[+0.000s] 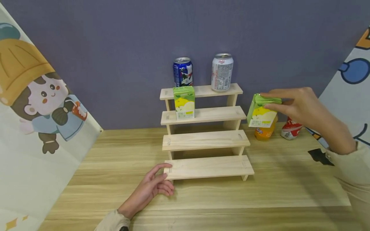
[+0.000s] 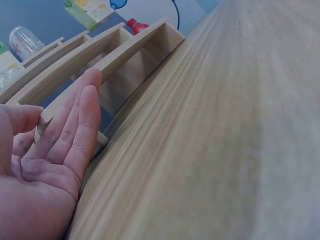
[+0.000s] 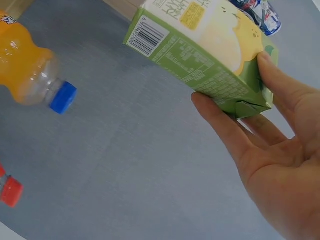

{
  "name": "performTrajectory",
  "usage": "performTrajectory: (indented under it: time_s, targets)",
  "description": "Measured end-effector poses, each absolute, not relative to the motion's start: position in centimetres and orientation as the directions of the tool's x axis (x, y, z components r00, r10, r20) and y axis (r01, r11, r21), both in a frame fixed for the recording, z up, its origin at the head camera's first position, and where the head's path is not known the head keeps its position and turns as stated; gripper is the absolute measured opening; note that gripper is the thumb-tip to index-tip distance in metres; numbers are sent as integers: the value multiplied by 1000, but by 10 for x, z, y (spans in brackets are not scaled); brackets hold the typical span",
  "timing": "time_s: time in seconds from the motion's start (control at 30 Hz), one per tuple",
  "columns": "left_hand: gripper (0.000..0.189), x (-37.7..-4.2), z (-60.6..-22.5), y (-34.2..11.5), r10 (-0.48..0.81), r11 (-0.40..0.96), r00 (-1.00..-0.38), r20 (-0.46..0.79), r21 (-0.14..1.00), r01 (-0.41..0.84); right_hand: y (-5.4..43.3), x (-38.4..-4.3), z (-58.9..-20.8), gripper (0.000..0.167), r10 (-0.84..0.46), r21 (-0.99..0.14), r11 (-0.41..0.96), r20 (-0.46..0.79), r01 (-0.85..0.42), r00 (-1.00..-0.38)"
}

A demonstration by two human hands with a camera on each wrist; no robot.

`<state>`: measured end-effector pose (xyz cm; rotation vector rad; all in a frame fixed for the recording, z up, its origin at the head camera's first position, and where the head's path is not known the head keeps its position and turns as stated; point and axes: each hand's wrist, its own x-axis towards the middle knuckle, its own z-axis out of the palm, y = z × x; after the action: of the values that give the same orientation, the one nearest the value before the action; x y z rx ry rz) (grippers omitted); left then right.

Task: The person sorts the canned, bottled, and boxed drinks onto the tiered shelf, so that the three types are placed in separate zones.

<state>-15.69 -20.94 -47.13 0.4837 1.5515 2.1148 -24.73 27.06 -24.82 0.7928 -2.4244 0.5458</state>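
Note:
My right hand (image 1: 300, 104) pinches a green juice carton (image 1: 261, 112) by its top, between thumb and fingers. The carton hangs tilted in the air, right of a four-step wooden display shelf (image 1: 206, 141). In the right wrist view, the carton's barcode side (image 3: 150, 37) faces the camera. At the shelf's lowest step, my left hand (image 1: 150, 186) grips the left end of the board with thumb and index finger. Its other fingers hang below the board. A matching green carton (image 1: 184, 102) stands upright on the second step from the top, at the left.
A blue can (image 1: 183, 72) and a white can (image 1: 222, 72) stand at the top step. An orange drink bottle (image 1: 264, 132), partly hidden by the held carton, and a red-labelled bottle (image 1: 290, 129) stand on the table right of the shelf. A grey-blue wall (image 1: 130, 64) rises behind.

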Motion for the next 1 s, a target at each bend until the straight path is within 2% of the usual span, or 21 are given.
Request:
performTrajectory:
  time_s: [0.17,0.4,0.73,1.0]
  targets:
    - [43,-157,-471,-210,562,-254,-827,13,954,-158,265,-250,-239,40,-433,-178,726,633,-664,-642]
    - [44,-157,-471,-210,565,-256,-825,16,954,-157,247,-255,-228,35,-450,-224,699,601,-679,-661]
    - [44,-156,-472,-209,563,-267,-826,6,948,-175,213,-274,-223,32,-500,-234,632,605,-739,-620]
    - [43,-156,-471,-209,569,-281,-822,14,943,-179,195,-284,-223,30,-530,-272,589,581,-761,-618]
